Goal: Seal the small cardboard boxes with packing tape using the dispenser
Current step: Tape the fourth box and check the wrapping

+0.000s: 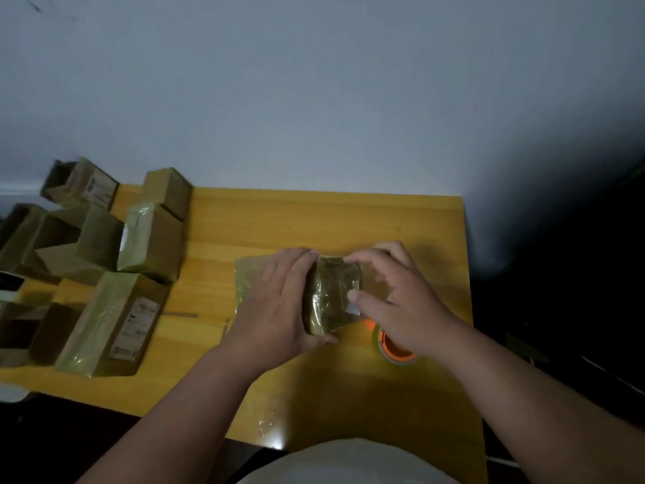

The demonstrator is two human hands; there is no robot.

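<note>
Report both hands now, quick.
Left hand: closed around the small taped box, holding it.
Right hand: fingers pressing tape onto the same box, no dispenser in it.

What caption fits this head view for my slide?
Both hands, left and right, press tape onto a small box over the yellow table, tape roll beside.

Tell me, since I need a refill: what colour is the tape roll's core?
Orange, on the tape roll in the head view.
</note>
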